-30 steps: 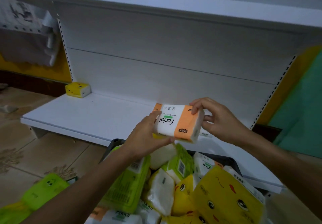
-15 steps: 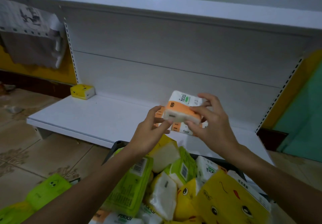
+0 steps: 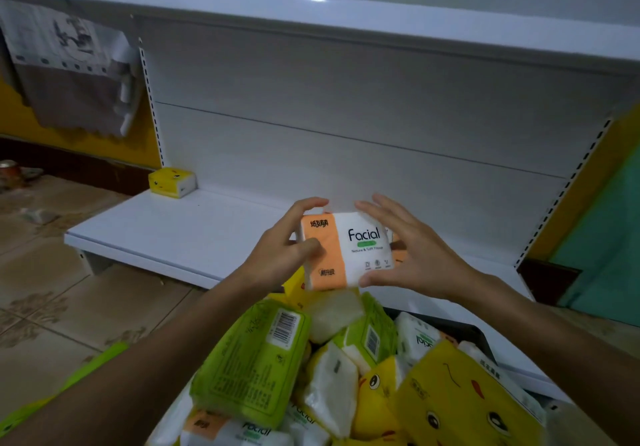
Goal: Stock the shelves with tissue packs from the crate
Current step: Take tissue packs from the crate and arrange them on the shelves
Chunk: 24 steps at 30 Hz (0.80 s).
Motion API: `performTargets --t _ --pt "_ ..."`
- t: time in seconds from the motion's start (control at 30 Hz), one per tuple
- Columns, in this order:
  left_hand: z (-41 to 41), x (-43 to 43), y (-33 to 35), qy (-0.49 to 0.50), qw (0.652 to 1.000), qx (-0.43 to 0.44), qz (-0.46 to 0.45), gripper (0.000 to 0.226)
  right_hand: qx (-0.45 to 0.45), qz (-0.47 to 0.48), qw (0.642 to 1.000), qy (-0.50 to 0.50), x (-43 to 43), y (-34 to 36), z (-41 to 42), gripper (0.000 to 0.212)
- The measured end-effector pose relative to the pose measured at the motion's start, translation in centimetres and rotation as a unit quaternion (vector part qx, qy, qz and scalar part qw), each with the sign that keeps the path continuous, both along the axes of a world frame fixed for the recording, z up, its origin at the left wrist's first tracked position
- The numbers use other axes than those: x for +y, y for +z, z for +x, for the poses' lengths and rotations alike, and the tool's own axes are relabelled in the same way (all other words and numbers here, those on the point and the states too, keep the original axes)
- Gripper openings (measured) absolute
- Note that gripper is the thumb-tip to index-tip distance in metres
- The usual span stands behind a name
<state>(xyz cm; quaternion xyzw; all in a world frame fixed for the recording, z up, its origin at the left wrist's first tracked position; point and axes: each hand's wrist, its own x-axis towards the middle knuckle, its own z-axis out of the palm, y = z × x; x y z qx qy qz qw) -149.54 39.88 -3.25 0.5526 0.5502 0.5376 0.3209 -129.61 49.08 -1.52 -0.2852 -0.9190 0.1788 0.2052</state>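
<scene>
left hand [image 3: 287, 255] is gripping the tissue pack's orange end, thumb on its face | right hand [image 3: 412, 255] is cupping its white end, fingers spread | tissue pack [image 3: 346, 249]: orange-and-white, "Facial" facing up, being held above the lower shelf [image 3: 180, 234], beyond the crate [image 3: 460, 329] of green, yellow, white packs
</scene>
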Motion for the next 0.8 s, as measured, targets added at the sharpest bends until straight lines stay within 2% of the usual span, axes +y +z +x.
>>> performTargets --t 0.13,0.27,0.37,0.47,0.6,0.8 --pt "-0.5 -0.1 0.2 0.019 0.998 -0.051 -0.009 0.042 0.03 -0.02 0.999 0.012 0.1 -1.3 -0.2 0.096" --pt "-0.6 0.1 0.2 0.042 0.997 -0.059 -0.015 0.035 0.173 -0.045 0.984 0.012 -0.4 -1.8 -1.3 0.071" --pt "-0.3 0.4 0.3 0.074 0.995 -0.065 0.009 0.047 0.226 -0.063 0.972 -0.016 -0.3 -1.8 -2.1 0.064" --pt "0.0 1.2 -0.2 0.102 0.992 -0.062 0.044 0.065 0.264 -0.04 0.962 -0.063 0.4 -1.7 -3.0 0.064" --pt "-0.2 2.1 -1.1 0.126 0.99 0.02 0.051 0.063 0.241 -0.065 0.966 -0.064 1.6 -1.6 -3.9 0.07" --pt "-1.6 3.8 -2.4 0.127 0.989 0.074 0.019 0.062 0.228 -0.039 0.969 -0.087 4.3 -2.6 -5.1 0.06"
